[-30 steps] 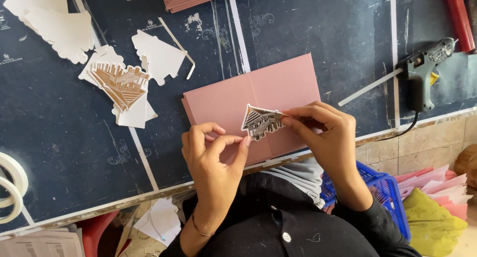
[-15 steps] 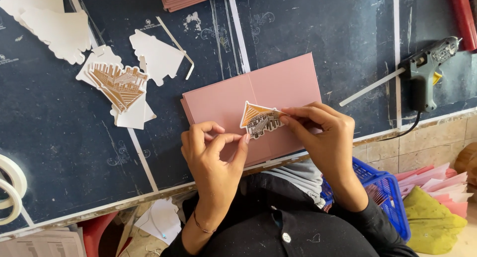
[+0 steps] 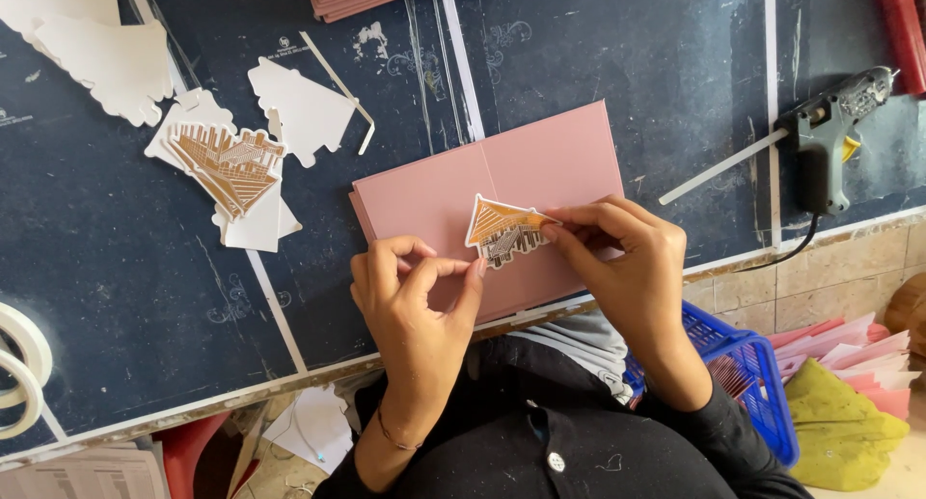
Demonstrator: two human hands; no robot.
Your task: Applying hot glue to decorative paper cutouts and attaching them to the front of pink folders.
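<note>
Orange house cutout (image 3: pixel 502 231) between left hand (image 3: pixel 417 296) and right hand (image 3: pixel 622 263), over pink card (image 3: pixel 540 166).

House-shaped cutout (image 3: pixel 502 231) over pink card (image 3: pixel 540 171)

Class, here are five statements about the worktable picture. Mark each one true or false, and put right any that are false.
1. The right hand pinches a small house-shaped cutout over the pink card. True.
2. The pink card lies folded shut. False: it lies open and flat, with its centre crease showing.
3. A glue gun lies on the table to the right of the card. True.
4. The left hand holds the glue gun. False: its fingertips are by the cutout's lower edge, far from the gun.
5. The blue basket stands on the tabletop. False: it sits below the table edge, beside the person.
</note>
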